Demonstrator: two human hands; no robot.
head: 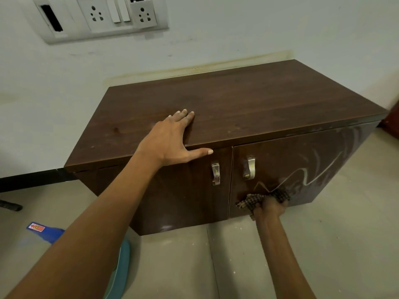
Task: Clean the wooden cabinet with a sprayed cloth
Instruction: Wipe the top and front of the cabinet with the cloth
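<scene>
A low dark wooden cabinet stands on the floor against a pale wall, with two doors and two metal handles near the middle seam. My left hand rests flat on the front edge of its top, fingers straight, thumb along the edge. My right hand grips a checked brown cloth and presses it against the lower part of the right door. That door shows pale wet streaks. The left door looks darker and unstreaked.
A switch and socket plate sits on the wall above left. A blue bottle and a teal object lie on the floor under my left arm. A black skirting strip runs along the wall at left.
</scene>
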